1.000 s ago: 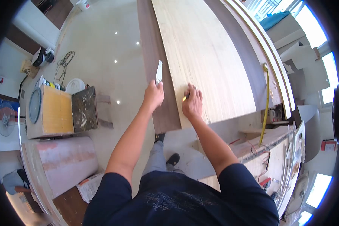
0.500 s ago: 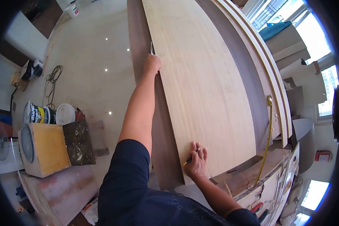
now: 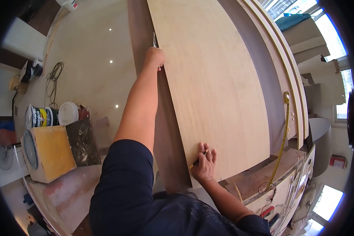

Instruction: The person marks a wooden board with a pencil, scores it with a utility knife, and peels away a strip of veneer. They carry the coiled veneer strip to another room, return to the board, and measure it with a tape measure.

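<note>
A large pale plywood panel point(image 3: 220, 90) lies lengthwise in front of me on darker brown boards. My left hand point(image 3: 156, 57) is closed at the panel's left edge, well forward. A thin metal strip point(image 3: 154, 39) sticks out beyond that fist; its full shape is hidden by the fingers. On the near left corner of the panel rests my right hand point(image 3: 205, 165), with a pencil point(image 3: 193, 163) held slantwise between its fingers. The pencil's yellow end points left, past the panel's edge.
A yellow tape measure point(image 3: 286, 97) lies to the right, its blade point(image 3: 280, 157) drawn out toward me. A cluttered wooden ledge point(image 3: 259, 179) runs along the near right. Paint buckets point(image 3: 69, 114), a wooden box point(image 3: 53, 153) and a coiled cable point(image 3: 54, 80) are on the left.
The camera view has shifted a little, so the floor and buckets appear higher. Both hands keep nearly the same places on the panel, still holding the metal strip and the pencil.
</note>
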The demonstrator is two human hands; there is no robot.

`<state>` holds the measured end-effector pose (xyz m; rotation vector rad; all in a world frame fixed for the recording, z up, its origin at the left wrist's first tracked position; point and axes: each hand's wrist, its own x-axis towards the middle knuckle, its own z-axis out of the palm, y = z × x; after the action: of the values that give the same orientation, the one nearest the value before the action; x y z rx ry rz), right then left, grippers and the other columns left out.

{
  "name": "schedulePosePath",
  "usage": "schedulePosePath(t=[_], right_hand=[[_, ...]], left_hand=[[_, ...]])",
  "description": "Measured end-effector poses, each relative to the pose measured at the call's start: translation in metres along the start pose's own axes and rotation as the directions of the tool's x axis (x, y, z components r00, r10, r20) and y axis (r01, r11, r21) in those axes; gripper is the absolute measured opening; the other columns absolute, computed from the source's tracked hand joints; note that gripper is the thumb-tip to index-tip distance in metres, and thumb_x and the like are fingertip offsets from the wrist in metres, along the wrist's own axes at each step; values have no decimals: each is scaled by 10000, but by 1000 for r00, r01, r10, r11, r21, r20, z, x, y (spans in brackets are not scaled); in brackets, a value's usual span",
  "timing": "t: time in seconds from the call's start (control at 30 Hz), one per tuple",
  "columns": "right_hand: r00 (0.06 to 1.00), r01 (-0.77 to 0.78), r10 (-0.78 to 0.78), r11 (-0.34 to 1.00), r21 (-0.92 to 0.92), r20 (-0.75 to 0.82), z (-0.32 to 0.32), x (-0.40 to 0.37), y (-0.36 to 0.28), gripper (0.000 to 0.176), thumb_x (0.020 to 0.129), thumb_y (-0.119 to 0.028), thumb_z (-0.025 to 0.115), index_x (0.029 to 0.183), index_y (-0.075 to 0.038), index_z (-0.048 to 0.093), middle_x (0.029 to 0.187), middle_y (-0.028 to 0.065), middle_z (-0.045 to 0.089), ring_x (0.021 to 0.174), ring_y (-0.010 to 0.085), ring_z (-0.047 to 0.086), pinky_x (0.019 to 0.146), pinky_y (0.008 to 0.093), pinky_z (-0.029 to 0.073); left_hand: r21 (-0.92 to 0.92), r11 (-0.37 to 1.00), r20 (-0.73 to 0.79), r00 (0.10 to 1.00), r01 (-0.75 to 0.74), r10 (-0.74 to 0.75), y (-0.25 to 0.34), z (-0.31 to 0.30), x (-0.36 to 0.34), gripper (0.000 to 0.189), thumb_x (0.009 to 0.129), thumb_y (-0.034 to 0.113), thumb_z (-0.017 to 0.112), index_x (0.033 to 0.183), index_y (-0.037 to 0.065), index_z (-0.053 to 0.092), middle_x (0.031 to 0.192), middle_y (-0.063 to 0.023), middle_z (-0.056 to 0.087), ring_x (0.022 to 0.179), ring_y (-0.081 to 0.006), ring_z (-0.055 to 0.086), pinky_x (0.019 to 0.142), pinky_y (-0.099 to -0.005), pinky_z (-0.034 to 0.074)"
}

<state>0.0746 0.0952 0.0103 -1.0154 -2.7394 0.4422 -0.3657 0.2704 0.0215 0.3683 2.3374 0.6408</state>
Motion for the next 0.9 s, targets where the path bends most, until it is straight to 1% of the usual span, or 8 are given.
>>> schedulePosePath(t=[0.03,0.17,0.37,0.43,0.57,0.67,0.77,0.9], right_hand=[[1000,5,-5,1000,6,-12,3,-2,1,230,810,-15,531,1017,-74,449,1421,160,520,1343,368,451,1130,554,231],[1000,-10,9,998,65,17,5,-6,3,245,808,-52,556,1034,-70,464,1459,146,481,1373,385,401,1145,568,191],[998,-44,39,994,101,46,5,-9,6,224,868,-74,513,1092,-79,496,1484,113,457,1410,349,352,1174,535,152],[1000,-19,18,995,96,12,8,-10,8,223,889,-61,491,1112,-77,484,1470,116,471,1407,345,358,1169,533,160],[999,10,-4,993,120,-50,11,-14,9,335,920,-62,467,1255,-71,468,1409,115,521,1403,330,366,1169,527,168],[999,-11,18,986,164,-42,12,-15,10,436,933,-68,452,1367,-68,420,1341,106,557,1404,312,368,1174,519,172],[999,-26,30,982,189,-16,11,-15,12,532,925,-88,412,1447,-16,341,1309,98,575,1429,291,321,1189,505,139],[997,-54,65,976,211,-42,15,-16,12,500,910,-70,399,1410,-43,386,1347,91,557,1440,267,306,1202,472,130]], left_hand=[[-2,1000,36,999,-14,14,-7,1,-11,168,866,-67,535,1001,-83,633,725,-208,685,535,-239,660,444,-351,526],[-76,996,-63,997,44,-49,-29,27,-55,121,864,-61,574,959,-72,648,731,-178,689,519,-225,647,408,-334,508],[93,995,55,998,-34,29,-64,54,-142,101,890,-59,536,911,-74,633,732,-145,693,512,-233,652,392,-329,518],[77,995,60,997,-62,57,-79,66,-170,147,934,22,510,938,-76,620,738,-150,695,515,-238,658,395,-337,523],[-90,995,-44,998,45,-49,-104,91,-243,323,1006,211,439,1023,-82,575,733,-162,691,511,-253,656,399,-354,531],[-92,996,34,999,9,-6,-137,114,-296,431,1020,304,407,1113,-105,507,785,-199,690,534,-283,661,421,-369,545],[-57,998,9,1000,4,-3,-158,131,-338,450,1021,310,408,1142,-119,473,871,-235,686,567,-315,668,440,-376,554],[-79,995,10,998,65,-64,-179,154,-394,439,1030,321,400,1085,-103,498,852,-235,673,599,-309,669,456,-416,560]])
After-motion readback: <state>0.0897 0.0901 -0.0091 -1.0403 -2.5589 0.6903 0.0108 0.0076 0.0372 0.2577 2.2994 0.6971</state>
